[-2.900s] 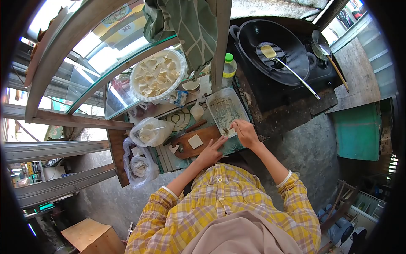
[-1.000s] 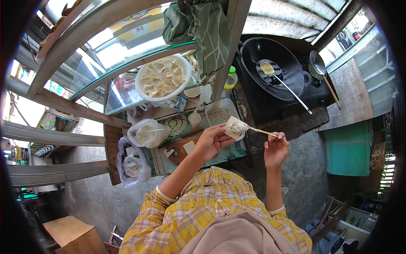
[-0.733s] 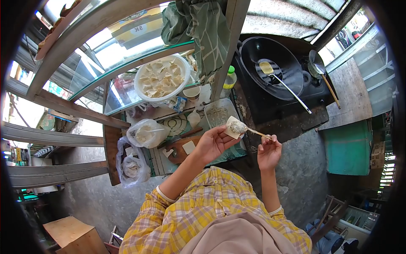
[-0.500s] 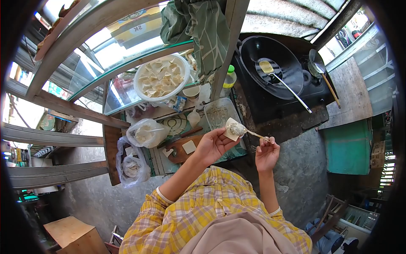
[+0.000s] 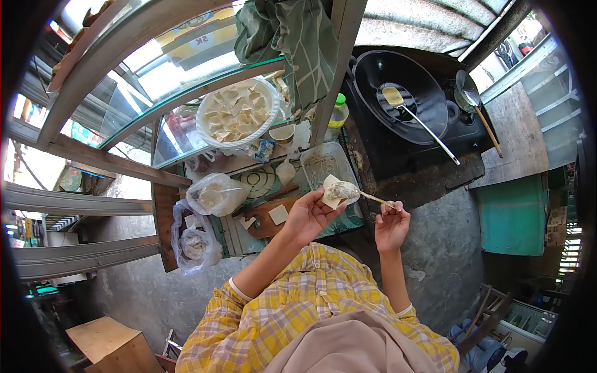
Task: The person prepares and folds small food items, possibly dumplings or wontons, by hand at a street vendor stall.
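Observation:
My left hand (image 5: 309,219) pinches a pale square dough wrapper (image 5: 328,200) at its lower left edge, above the counter. Greyish-white filling (image 5: 344,189) lies on the wrapper. In my right hand (image 5: 392,229) is a thin wooden stick (image 5: 373,198), gripped near its end between thumb and fingers. The far end of the stick meets the filling. Behind my left hand, a clear plastic tub (image 5: 324,163) holds remains of a pale mixture. A wooden cutting board (image 5: 264,225) lies left of that hand, with another square wrapper (image 5: 278,215) on it.
A white round basket (image 5: 200,124) of folded pale pieces stands at the back left. Plastic bags (image 5: 214,194) sit at the counter's left end. On the stove at right is a black wok (image 5: 373,71) with a spatula (image 5: 429,133); a strainer (image 5: 488,130) lies beside it.
The wrapper has shifted slightly left and tilted, so more of the filling shows. The stick's tip has moved slightly left with it; my right hand has hardly moved.

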Tool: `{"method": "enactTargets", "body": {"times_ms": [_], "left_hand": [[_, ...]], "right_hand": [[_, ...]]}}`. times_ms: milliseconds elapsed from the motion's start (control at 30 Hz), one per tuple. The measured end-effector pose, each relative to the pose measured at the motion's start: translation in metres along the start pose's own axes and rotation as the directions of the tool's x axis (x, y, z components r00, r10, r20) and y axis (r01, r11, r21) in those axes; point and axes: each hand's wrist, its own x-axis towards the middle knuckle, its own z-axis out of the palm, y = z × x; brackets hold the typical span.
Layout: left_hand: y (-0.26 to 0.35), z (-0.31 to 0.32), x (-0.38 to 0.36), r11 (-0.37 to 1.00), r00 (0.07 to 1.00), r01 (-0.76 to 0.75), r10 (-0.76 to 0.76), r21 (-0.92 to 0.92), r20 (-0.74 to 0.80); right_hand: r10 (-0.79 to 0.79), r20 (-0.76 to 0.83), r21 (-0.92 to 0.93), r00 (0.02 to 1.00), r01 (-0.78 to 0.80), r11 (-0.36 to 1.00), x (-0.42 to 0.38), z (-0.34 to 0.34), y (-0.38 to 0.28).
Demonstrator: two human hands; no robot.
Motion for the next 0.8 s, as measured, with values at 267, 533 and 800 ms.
{"method": "enactTargets", "body": {"times_ms": [267, 533, 800], "left_hand": [[0.007, -0.025, 0.002, 0.988, 0.982, -0.059, 0.083, 0.145, -0.167], [0.032, -0.061, -0.007, 0.789, 0.922, -0.255, 0.373, 0.559, -0.107], [0.029, -0.046, 0.002, 0.498, 0.903, -0.303, 0.423, 0.813, 0.077]], "right_hand": [[-0.027, -0.071, -0.040, 0.997, 0.024, 0.999, 0.003, -0.018, 0.003], [-0.208, 0.038, -0.677, 0.977, 0.179, 0.714, 0.011, -0.059, 0.018], [0.172, 0.429, -0.789, 0.887, 0.460, -0.408, 0.014, -0.060, 0.047]]}}
